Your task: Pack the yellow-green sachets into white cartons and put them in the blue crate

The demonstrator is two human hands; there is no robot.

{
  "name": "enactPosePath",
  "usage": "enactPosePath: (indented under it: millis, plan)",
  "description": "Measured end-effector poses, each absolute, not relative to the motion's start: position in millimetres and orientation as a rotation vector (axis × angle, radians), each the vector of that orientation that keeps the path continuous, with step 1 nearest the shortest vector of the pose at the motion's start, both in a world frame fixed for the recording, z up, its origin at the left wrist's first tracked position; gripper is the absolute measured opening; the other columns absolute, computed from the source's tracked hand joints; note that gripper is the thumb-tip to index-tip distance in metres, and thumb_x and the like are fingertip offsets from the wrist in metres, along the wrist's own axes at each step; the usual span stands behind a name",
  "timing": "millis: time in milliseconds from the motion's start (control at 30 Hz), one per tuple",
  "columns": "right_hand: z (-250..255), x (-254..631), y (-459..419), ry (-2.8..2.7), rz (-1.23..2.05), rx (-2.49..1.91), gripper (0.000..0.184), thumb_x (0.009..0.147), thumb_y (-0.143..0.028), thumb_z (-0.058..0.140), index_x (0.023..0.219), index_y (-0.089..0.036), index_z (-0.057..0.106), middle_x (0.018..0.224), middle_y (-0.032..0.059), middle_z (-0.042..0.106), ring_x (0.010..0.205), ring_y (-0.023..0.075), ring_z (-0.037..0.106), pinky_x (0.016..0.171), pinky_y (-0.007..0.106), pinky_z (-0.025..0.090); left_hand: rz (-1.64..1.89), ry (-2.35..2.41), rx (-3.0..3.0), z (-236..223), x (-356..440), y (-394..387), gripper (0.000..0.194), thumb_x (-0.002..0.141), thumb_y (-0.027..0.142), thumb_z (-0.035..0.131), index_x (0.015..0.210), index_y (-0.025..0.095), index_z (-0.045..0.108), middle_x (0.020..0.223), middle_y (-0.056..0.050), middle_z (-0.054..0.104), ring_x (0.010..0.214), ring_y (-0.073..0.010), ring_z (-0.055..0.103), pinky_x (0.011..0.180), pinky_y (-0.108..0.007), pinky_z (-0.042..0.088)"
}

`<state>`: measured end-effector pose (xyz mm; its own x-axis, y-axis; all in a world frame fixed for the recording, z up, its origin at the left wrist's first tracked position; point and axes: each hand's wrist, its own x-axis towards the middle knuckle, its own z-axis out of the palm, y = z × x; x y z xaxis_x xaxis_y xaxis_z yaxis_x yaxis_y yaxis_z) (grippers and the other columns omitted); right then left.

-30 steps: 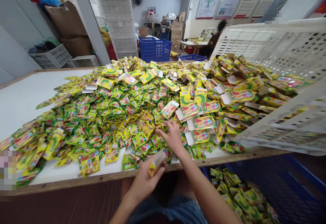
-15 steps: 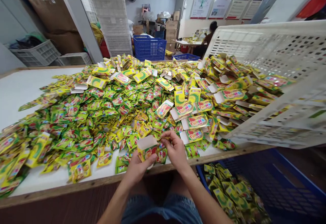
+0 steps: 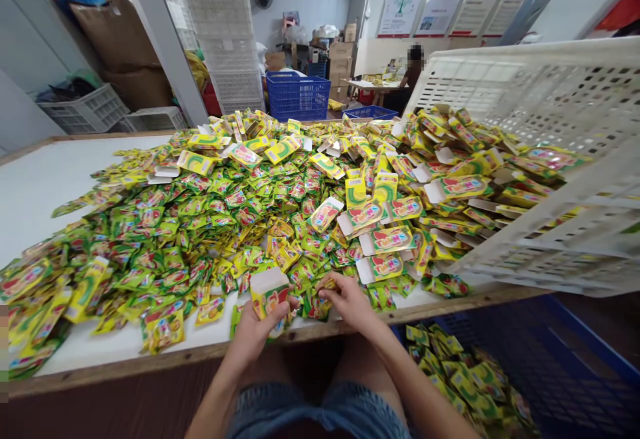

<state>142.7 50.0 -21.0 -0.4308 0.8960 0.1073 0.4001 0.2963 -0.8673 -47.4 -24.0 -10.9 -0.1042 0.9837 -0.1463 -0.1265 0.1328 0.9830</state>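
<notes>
My left hand [image 3: 257,329] is closed round a small yellow-and-green printed carton [image 3: 271,298], its white end flap up and facing away from me. To its right, the fingertips of my right hand [image 3: 350,300] are pinched on a small yellowish packet [image 3: 328,285], mostly covered by the fingers. Just below those fingertips lies a green packet [image 3: 316,307], near the table's front edge. Beyond both hands spreads a large heap of shiny green and yellow packets [image 3: 165,226]. Several cartons with open white flaps, such as one carton [image 3: 387,240], rest on the heap's right side.
A white perforated crate [image 3: 500,82] lies tipped at the right, cartons spilling from it. Below the table's wooden edge [image 3: 165,364], a blue crate [image 3: 560,352] holds more packets. Farther back are a blue basket [image 3: 299,96] and a seated person [image 3: 411,76].
My left hand has shifted left with the carton, widening the space to my right hand. My right hand has dropped slightly, away from the carton's open end. The view has turned a little left.
</notes>
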Motion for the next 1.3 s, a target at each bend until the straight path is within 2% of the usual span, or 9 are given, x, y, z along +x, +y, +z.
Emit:
enactPosePath:
  millis: [100,233,333,433,667,833,1067,1167,1300]
  plan:
    - [-23.0,142.9,55.2,-2.162,1.057,-1.118,0.012,0.075,-0.010,0.057,0.079,-0.019,0.062,0.079,0.0010,0.065,0.080,0.0180,0.060,0.073,0.028,0.045,1.166,1.286,0.933,-16.2,-50.4,-26.7,0.034,0.067,0.040,0.073,0.086,0.012,0.070,0.083,-0.011,0.075,0.078,-0.0249,0.069,0.075,-0.034,0.052]
    - [-25.4,135.4,53.5,-2.327,0.751,-1.323,0.019,0.075,-0.011,0.059,0.093,-0.016,0.058,0.097,0.0083,0.060,0.096,0.0229,0.053,0.082,0.032,0.042,1.134,1.284,0.880,-21.9,-47.1,-30.8,0.041,0.067,0.039,0.074,0.097,0.012,0.066,0.089,-0.011,0.074,0.082,-0.0249,0.069,0.076,-0.033,0.052]
    - [-26.0,131.1,49.1,-2.427,0.579,-1.434,0.009,0.078,-0.019,0.061,0.085,-0.016,0.057,0.094,0.0102,0.059,0.094,0.0262,0.051,0.083,0.036,0.039,1.135,1.271,0.867,-23.3,-46.6,-31.7,0.040,0.068,0.039,0.073,0.098,0.012,0.065,0.091,-0.011,0.074,0.084,-0.0246,0.068,0.076,-0.033,0.052]
    - [-24.2,130.3,45.1,-2.493,0.547,-1.451,0.014,0.078,-0.024,0.063,0.088,-0.016,0.056,0.092,0.0093,0.061,0.092,0.0267,0.051,0.081,0.037,0.038,1.136,1.261,0.869,-23.7,-47.8,-31.1,0.039,0.068,0.038,0.073,0.097,0.013,0.066,0.093,-0.011,0.074,0.084,-0.0240,0.068,0.078,-0.033,0.051]
    - [-17.3,143.4,42.9,-2.256,0.920,-1.291,0.009,0.076,-0.020,0.061,0.077,-0.018,0.052,0.087,0.0044,0.058,0.087,0.0209,0.051,0.076,0.031,0.038,1.107,1.260,0.861,-22.9,-46.9,-34.4,0.046,0.066,0.039,0.074,0.103,0.013,0.063,0.099,-0.011,0.072,0.095,-0.0269,0.065,0.085,-0.036,0.049]
    - [-12.8,143.6,31.3,-1.757,1.321,-1.140,0.010,0.082,-0.025,0.050,0.090,-0.020,0.047,0.076,-0.0015,0.055,0.068,0.0148,0.053,0.062,0.025,0.041,1.055,1.317,0.831,-22.1,-29.3,-36.8,0.058,0.058,0.043,0.078,0.103,0.011,0.061,0.099,-0.013,0.071,0.093,-0.0283,0.064,0.082,-0.036,0.048]
    - [-6.8,143.0,22.4,-1.793,1.229,-1.179,0.015,0.086,-0.032,0.046,0.095,-0.020,0.049,0.087,0.0027,0.059,0.081,0.0177,0.055,0.071,0.028,0.042,1.028,1.363,0.919,-12.0,-19.2,-31.9,0.053,0.061,0.043,0.076,0.101,0.011,0.061,0.093,-0.011,0.071,0.087,-0.0255,0.063,0.077,-0.033,0.048]
    - [-1.3,150.4,28.6,-1.928,1.231,-1.150,0.015,0.088,-0.031,0.043,0.095,-0.019,0.051,0.090,0.0033,0.060,0.083,0.0172,0.055,0.074,0.029,0.042,0.932,1.343,1.007,-6.6,-24.7,-30.7,0.047,0.063,0.041,0.074,0.097,0.011,0.062,0.088,-0.009,0.070,0.083,-0.0235,0.063,0.075,-0.032,0.046]
    - [0.0,155.5,37.1,-2.027,1.275,-1.104,0.012,0.087,-0.028,0.046,0.090,-0.019,0.052,0.087,0.0033,0.062,0.082,0.0171,0.057,0.073,0.028,0.043,0.910,1.314,1.051,-5.1,-27.6,-30.1,0.048,0.064,0.040,0.074,0.101,0.012,0.060,0.092,-0.009,0.070,0.085,-0.0232,0.062,0.076,-0.031,0.046]
